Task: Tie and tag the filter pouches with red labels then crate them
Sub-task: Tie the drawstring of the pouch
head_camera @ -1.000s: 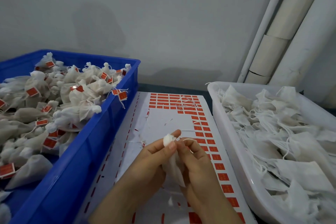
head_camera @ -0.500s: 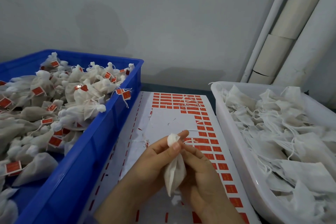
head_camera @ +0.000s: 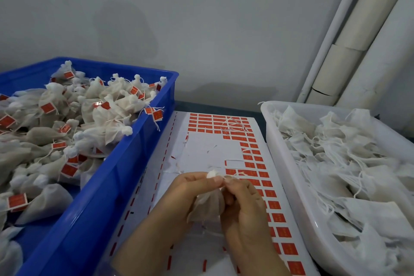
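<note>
Left hand (head_camera: pixel 186 188): thumb and forefinger pinch the gathered neck of a filter pouch (head_camera: pixel 207 206), a white tuft showing just above the fingertips. Right hand (head_camera: pixel 244 210): fingers curled, tips meeting the left's at the same neck, pinching it; the rest of the hand lies against the pouch's right side. The pouch body hangs between the two palms, held above the label sheet (head_camera: pixel 201 152). No red tag visible on it.

The sheet lies flat on a dark table (head_camera: pixel 212 107). Its middle is peeled bare, with red labels (head_camera: pixel 253 159) left along the far end and down the right side. Loose bits of string lie on the far labels.

The blue crate (head_camera: pixel 125 163) sits just left of the sheet, heaped with tied pouches (head_camera: pixel 107 119) bearing red tags; one tag dangles over the near rim. The white tray (head_camera: pixel 282 163) sits just right of the sheet, filled with flat untied pouches (head_camera: pixel 336 152) and tangled drawstrings.

Behind is a plain grey wall (head_camera: pixel 179 18). A white pipe (head_camera: pixel 331 29) and pale cardboard tubes (head_camera: pixel 358 29) lean in the right corner. The wrists hide the near end of the sheet.
</note>
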Motion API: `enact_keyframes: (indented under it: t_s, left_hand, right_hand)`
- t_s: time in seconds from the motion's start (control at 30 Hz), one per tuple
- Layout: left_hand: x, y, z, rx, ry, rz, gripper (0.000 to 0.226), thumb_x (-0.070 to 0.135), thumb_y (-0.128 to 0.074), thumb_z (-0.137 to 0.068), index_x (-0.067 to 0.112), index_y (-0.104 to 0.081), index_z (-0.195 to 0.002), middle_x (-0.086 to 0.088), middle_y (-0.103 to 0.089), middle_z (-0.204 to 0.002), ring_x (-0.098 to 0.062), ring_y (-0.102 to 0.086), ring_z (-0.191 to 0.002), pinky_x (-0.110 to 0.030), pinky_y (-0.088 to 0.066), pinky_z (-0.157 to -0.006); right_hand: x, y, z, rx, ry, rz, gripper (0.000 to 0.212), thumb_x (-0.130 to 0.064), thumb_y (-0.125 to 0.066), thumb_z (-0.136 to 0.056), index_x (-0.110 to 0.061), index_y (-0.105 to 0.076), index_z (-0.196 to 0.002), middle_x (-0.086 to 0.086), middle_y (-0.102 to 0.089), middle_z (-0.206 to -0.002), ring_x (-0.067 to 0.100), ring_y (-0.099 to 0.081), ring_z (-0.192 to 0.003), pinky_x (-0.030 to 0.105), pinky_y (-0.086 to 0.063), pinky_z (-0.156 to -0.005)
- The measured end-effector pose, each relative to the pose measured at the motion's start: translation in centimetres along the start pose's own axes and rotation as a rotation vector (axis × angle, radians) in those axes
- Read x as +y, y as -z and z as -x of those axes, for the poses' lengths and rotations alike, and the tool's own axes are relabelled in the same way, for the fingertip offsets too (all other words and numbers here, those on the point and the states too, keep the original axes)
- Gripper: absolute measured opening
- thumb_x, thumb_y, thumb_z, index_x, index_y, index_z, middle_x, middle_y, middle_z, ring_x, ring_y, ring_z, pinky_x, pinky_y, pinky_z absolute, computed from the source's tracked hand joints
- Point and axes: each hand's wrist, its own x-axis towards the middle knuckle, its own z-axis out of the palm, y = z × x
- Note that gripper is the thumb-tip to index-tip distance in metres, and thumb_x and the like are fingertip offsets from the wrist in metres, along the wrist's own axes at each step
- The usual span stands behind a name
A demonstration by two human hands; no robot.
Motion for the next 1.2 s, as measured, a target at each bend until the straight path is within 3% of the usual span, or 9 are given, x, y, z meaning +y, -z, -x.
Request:
enact_keyframes:
  t_s: [0.1, 0.33, 0.4, 0.5, 0.7, 0.83, 1.0, 1.1, 1.2]
  left_hand:
    - [-0.2, 0.0, -0.1, 0.084, -0.013, -0.080, 0.044, 0.038, -0.079, -0.058, 0.008, -0.074, -0.090, -0.008, -0.073, -0.094, -0.026, -0.068, -0.095, -0.038, -0.054, -0.083]
    - [0.1, -0.2, 0.2, 0.149, -0.133, -0.314, 0.032, 0.041, -0.071, -0.053, 0.017, -0.073, -0.074, 0.002, -0.070, -0.071, -0.015, -0.067, -0.073, -0.021, -0.052, -0.065]
    - [0.1, -0.2, 0.2, 0.216, -0.186, -0.396, 0.030, 0.042, -0.072, -0.056, 0.017, -0.071, -0.072, 0.002, -0.069, -0.069, -0.018, -0.067, -0.072, -0.023, -0.053, -0.064]
    - [0.2, -0.3, 0.4, 0.268, -0.246, -0.404, 0.008, 0.023, -0.073, -0.072, 0.016, -0.070, -0.069, -0.002, -0.068, -0.067, -0.022, -0.066, -0.070, -0.028, -0.055, -0.064]
    - [0.1, -1.2, 0.4, 0.300, -0.281, -0.403, 0.008, 0.014, -0.070, -0.077, 0.016, -0.067, -0.070, 0.002, -0.068, -0.065, -0.019, -0.066, -0.067, -0.022, -0.054, -0.058]
    - [0.1, -1.3, 0.7, 0.335, -0.430, -0.523, 0.016, 0.004, -0.069, -0.075, 0.019, -0.064, -0.072, 0.009, -0.066, -0.066, -0.012, -0.064, -0.066, -0.016, -0.051, -0.055]
    - [0.0, -1.1, 0.9, 0.307, -0.551, -0.615, 0.010, 0.016, -0.062, -0.063, 0.024, -0.061, -0.069, 0.010, -0.063, -0.066, -0.013, -0.063, -0.068, -0.019, -0.053, -0.057]
    - [0.4, -0.8, 1.0, 0.283, -0.607, -0.755, 0.013, 0.018, -0.065, -0.064, 0.027, -0.057, -0.067, 0.015, -0.062, -0.067, -0.010, -0.061, -0.067, -0.014, -0.050, -0.055]
    - [0.8, -0.4, 1.1, 0.265, -0.666, -0.883, 0.015, 0.021, -0.064, -0.067, 0.034, -0.057, -0.067, 0.020, -0.062, -0.069, -0.005, -0.061, -0.071, -0.010, -0.049, -0.056]
  right_hand:
    - [-0.1, 0.1, -0.1, -0.052, -0.012, 0.030, 0.013, -0.026, -0.061, -0.062, -0.021, -0.073, -0.064, 0.002, -0.070, -0.072, 0.017, -0.069, -0.070, 0.024, -0.056, -0.062]
    - [-0.3, 0.5, -0.3, -0.140, -0.027, 0.039, 0.013, -0.022, -0.059, -0.069, -0.018, -0.071, -0.069, 0.007, -0.070, -0.082, 0.018, -0.070, -0.080, 0.027, -0.057, -0.070]
    - [-0.4, 0.6, -0.3, -0.142, -0.020, 0.075, 0.013, -0.022, -0.059, -0.070, -0.017, -0.071, -0.072, 0.008, -0.070, -0.086, 0.020, -0.070, -0.084, 0.026, -0.057, -0.069]
    - [-0.7, 0.5, -0.2, -0.179, 0.011, 0.100, 0.016, -0.024, -0.059, -0.070, -0.015, -0.070, -0.077, 0.010, -0.070, -0.087, 0.022, -0.069, -0.087, 0.026, -0.056, -0.070]
    - [-1.1, 0.6, -0.2, -0.188, 0.104, 0.226, 0.017, -0.035, -0.060, -0.067, -0.024, -0.070, -0.076, 0.004, -0.070, -0.088, 0.020, -0.068, -0.091, 0.026, -0.055, -0.073]
    - [-1.2, 0.8, -0.3, -0.157, 0.168, 0.405, 0.014, -0.040, -0.058, -0.065, -0.030, -0.066, -0.071, -0.003, -0.068, -0.078, 0.016, -0.068, -0.082, 0.022, -0.054, -0.067]
    - [-1.0, 0.7, -0.2, -0.189, 0.148, 0.420, 0.008, -0.034, -0.059, -0.071, -0.029, -0.065, -0.070, -0.003, -0.068, -0.075, 0.014, -0.067, -0.076, 0.021, -0.053, -0.066]
    - [-0.9, 0.8, -0.3, -0.175, 0.145, 0.448, 0.008, -0.022, -0.058, -0.082, -0.022, -0.063, -0.075, -0.003, -0.068, -0.073, 0.016, -0.068, -0.077, 0.020, -0.053, -0.065]
    - [-0.8, 1.0, -0.4, -0.176, 0.128, 0.442, 0.010, -0.031, -0.059, -0.076, -0.024, -0.066, -0.078, -0.002, -0.069, -0.077, 0.017, -0.068, -0.081, 0.020, -0.054, -0.067]
